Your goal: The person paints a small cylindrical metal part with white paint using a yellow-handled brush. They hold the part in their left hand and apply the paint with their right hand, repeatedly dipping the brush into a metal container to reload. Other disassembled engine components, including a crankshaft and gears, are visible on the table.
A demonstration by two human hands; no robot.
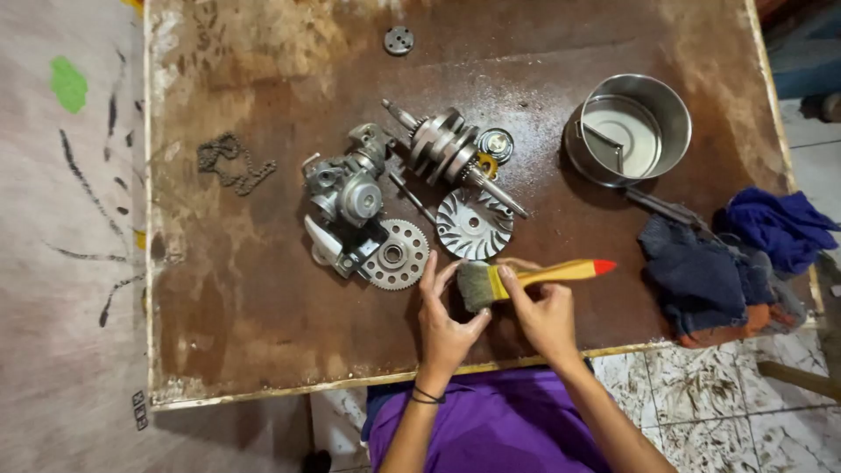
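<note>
Engine parts lie clustered mid-surface: a crankshaft (451, 149), a carburettor (344, 186), a toothed sprocket (396, 255) and a finned pulley face (474, 225); a chain (233, 163) lies apart to their left, a steel pot (632, 128) and dark rags (701, 276) to the right. The surface (263, 298) is a stained brown board, beside a marked wall and above a tiled floor (701, 403). Near the front edge, a yellow-handled paintbrush (526, 278) is held level: the right hand (547, 317) is closed around its handle, the left hand (445, 317) pinches its bristles.
</note>
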